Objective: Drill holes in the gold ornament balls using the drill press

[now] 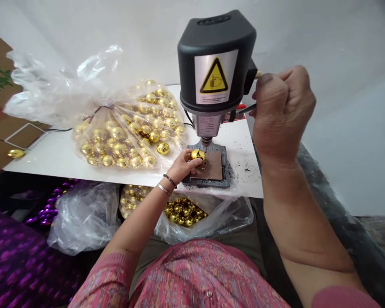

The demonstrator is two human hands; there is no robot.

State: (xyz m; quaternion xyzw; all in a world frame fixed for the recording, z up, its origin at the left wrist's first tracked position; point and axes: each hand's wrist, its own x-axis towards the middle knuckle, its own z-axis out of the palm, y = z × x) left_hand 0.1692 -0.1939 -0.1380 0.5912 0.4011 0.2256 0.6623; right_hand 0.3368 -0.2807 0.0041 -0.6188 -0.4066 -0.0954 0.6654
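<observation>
Between the thumb and fingers of my left hand [185, 164] is a shiny gold ball [197, 155] with dark marks on it. The ball is just left of the chuck [206, 141] of a black drill press [216, 55], above a brown board [213, 166] on the grey metal base [225, 160]. My right hand [284, 109] is raised at the right side of the machine, its fingers wrapped round the press lever [246, 109]. A loose gold ball [163, 148] lies on the white table, left of my left hand.
Clear bags of gold balls [117, 145] cover the table's left part. Below its front edge [147, 182], an open bag holds more gold balls [184, 211]. Purple balls [28, 261] are at lower left, beside a crumpled clear bag [85, 216]. A cardboard box [0, 124] stands far left.
</observation>
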